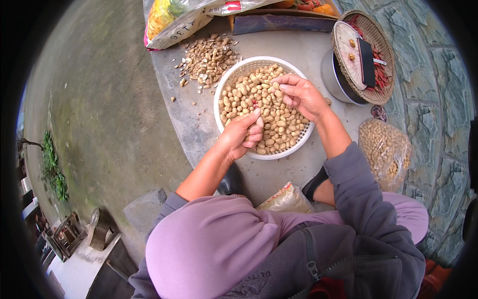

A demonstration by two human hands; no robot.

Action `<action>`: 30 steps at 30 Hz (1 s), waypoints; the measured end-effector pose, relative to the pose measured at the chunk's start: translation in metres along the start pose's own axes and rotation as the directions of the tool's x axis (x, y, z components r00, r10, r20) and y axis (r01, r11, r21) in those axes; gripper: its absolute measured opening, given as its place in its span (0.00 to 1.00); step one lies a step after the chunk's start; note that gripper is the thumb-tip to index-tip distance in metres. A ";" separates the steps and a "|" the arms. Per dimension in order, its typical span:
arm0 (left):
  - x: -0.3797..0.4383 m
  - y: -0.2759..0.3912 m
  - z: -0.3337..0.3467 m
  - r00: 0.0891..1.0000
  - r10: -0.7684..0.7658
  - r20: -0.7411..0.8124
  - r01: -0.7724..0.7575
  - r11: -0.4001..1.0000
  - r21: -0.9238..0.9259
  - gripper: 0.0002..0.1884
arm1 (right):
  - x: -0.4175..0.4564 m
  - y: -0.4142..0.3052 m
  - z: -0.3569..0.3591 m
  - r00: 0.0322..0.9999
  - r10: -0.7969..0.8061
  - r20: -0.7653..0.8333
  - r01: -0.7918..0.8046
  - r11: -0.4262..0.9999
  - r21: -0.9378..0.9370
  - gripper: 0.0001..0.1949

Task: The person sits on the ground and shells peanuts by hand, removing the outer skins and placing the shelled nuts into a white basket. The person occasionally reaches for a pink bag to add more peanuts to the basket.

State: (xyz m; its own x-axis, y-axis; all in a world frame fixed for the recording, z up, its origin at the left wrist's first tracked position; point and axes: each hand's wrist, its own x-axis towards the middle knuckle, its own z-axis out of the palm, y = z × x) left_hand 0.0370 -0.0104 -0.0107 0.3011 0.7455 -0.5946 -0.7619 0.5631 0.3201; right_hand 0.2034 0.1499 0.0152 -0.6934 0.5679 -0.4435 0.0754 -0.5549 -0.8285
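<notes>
A round white plastic colander (264,157) full of unshelled peanuts (244,89) sits on the concrete before me. Over its lower left part is my left hand (244,136), fingers curled; peanuts show at its palm, partly hidden by the fingers. My right hand (298,95), above the colander's right side, pinches a peanut (276,85) between thumb and fingers. A few red peanut kernels (255,101) lie on the peanuts between my hands. Beyond the colander's upper left rim is a heap of peanut shells (211,58).
A printed sack (175,22) and a cardboard box (283,24) stand at the far side. On the right, a woven basket (388,74) with dried red chillies and a phone (366,61) rests on a metal pot (334,80). Nearer is a plastic bag of peanuts (384,149); another bag (289,200) lies between my feet.
</notes>
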 end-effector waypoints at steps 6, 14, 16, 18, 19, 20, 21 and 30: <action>-0.002 0.013 0.009 0.999 0.015 0.047 -0.014 1.000 -0.016 0.21 | -0.012 0.012 0.020 0.985 0.117 0.124 -0.099 0.985 -0.141 0.08; -0.003 0.006 0.004 0.962 -0.021 0.271 0.152 0.867 -0.474 0.17 | -0.026 0.016 0.059 0.991 -0.131 -0.002 0.129 0.983 -0.133 0.09; -0.004 0.007 0.010 0.967 -0.014 0.253 0.145 0.850 -0.506 0.18 | -0.026 0.023 0.060 0.975 -0.222 -0.011 0.217 0.964 -0.154 0.10; -0.006 0.006 0.013 0.959 -0.017 0.281 0.161 0.852 -0.498 0.17 | -0.026 0.026 0.061 0.963 -0.269 -0.027 0.260 0.950 -0.174 0.10; -0.008 0.005 0.014 0.955 -0.020 0.294 0.170 0.853 -0.494 0.17 | -0.027 0.027 0.062 0.956 -0.292 -0.035 0.281 0.942 -0.183 0.10; -0.009 0.004 0.014 0.953 -0.014 0.302 0.166 0.859 -0.485 0.17 | -0.027 0.027 0.062 0.956 -0.289 -0.045 0.276 0.943 -0.189 0.07; -0.010 0.001 0.013 0.951 -0.008 0.308 0.161 0.864 -0.478 0.17 | -0.029 0.026 0.066 0.953 -0.300 -0.048 0.284 0.935 -0.214 0.06; -0.014 -0.001 0.015 0.950 0.013 0.312 0.112 0.918 -0.380 0.17 | -0.040 0.016 0.078 0.926 -0.377 -0.017 0.353 0.881 -0.316 0.03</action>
State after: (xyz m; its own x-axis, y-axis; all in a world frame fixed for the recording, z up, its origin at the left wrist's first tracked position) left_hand 0.0418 -0.0161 0.0087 0.4551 0.8268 -0.3307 -0.8836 0.4651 -0.0533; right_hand 0.1768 0.0712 0.0466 -0.6582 0.7455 -0.1044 0.0481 -0.0967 -0.9941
